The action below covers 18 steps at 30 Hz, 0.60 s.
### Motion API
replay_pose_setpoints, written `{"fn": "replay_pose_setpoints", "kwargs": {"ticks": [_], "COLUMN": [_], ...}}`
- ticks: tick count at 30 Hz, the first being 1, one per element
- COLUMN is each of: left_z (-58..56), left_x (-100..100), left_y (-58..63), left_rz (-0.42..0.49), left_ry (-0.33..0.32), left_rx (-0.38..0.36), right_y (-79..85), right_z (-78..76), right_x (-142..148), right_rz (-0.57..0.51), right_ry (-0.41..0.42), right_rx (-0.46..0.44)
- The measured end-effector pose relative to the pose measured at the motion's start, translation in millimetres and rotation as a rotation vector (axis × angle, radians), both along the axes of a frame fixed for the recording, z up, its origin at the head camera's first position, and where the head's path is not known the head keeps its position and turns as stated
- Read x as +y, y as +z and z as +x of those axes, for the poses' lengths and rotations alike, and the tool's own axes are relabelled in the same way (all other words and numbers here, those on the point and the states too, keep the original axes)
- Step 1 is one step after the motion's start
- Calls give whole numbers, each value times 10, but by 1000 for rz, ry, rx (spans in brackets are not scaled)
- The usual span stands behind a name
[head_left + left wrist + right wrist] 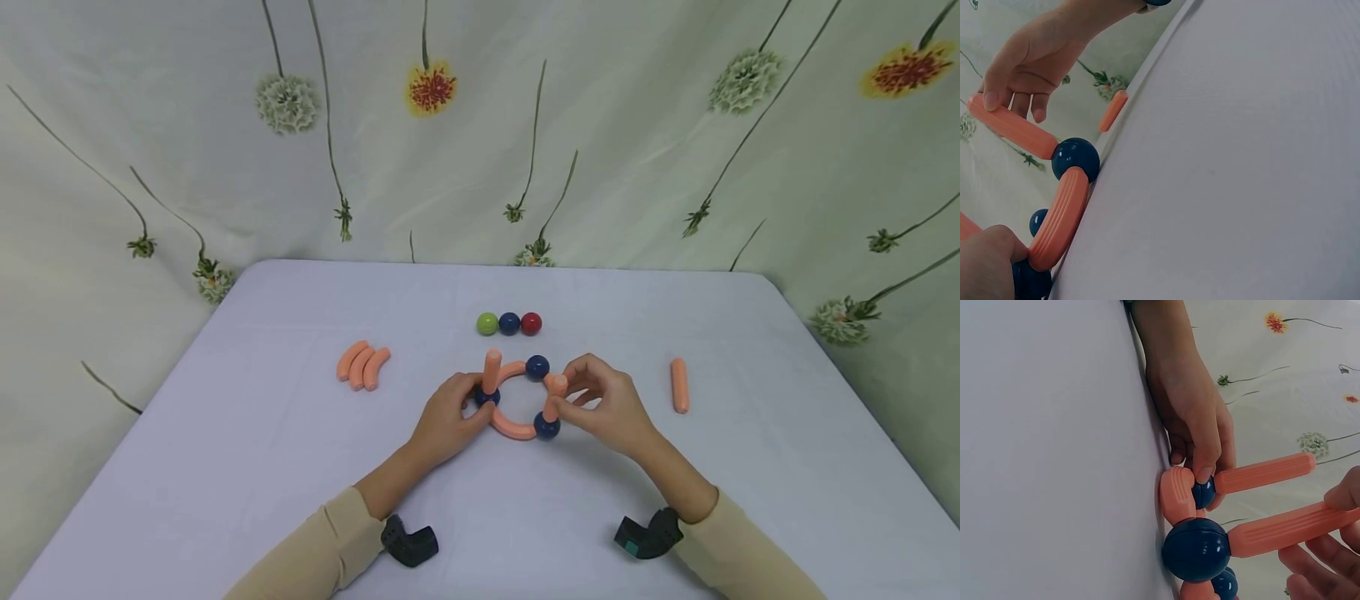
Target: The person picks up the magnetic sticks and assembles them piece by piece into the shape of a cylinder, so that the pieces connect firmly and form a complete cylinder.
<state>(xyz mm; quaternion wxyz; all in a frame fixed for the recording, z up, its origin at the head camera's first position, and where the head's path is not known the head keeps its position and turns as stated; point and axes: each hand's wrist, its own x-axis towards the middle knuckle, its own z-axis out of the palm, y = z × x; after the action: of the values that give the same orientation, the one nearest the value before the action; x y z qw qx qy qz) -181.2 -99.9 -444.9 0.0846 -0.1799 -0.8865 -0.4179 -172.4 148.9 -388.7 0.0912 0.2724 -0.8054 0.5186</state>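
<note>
A ring of curved orange rods [512,429] and dark blue balls lies on the table in the head view. My left hand [447,421] holds the ring's left blue ball [486,396] between thumb and fingers. From that ball a straight orange rod [491,372] stands up. My right hand [611,408] pinches a second straight rod [1291,530] near its upper end. This rod's lower end meets the front right blue ball [1196,550]. At the ring's back sits another blue ball [537,367], with neither hand on it.
Behind the ring, a green ball [487,323], a blue ball [509,323] and a red ball [531,323] form a row. Three curved orange rods [363,367] lie to the left. One loose straight rod [679,385] lies to the right. A flowered cloth [615,125] hangs behind the table.
</note>
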Motion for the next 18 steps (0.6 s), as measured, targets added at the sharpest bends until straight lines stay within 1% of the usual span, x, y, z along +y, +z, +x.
{"fn": "replay_pose_setpoints", "kwargs": {"ticks": [2, 5, 8, 11, 14, 18], "left_z": [0, -3, -6, 3, 6, -1], "left_x": [0, 1, 4, 9, 10, 5], "left_y": [-3, -2, -2, 9, 5, -15], "left_rz": [-1, -5, -8, -2, -2, -4], "left_ry": [0, -1, 2, 4, 5, 9], "left_rx": [-1, -1, -2, -6, -8, -1], "right_y": [9, 13, -14, -76, -163, -251], "right_z": [2, -2, -31, -82, -126, -154], "right_x": [2, 18, 43, 68, 89, 107], "right_rz": [8, 32, 96, 203, 291, 334], "right_ry": [4, 13, 40, 80, 111, 154], "right_rx": [-5, -45, -96, -122, -126, -113]}}
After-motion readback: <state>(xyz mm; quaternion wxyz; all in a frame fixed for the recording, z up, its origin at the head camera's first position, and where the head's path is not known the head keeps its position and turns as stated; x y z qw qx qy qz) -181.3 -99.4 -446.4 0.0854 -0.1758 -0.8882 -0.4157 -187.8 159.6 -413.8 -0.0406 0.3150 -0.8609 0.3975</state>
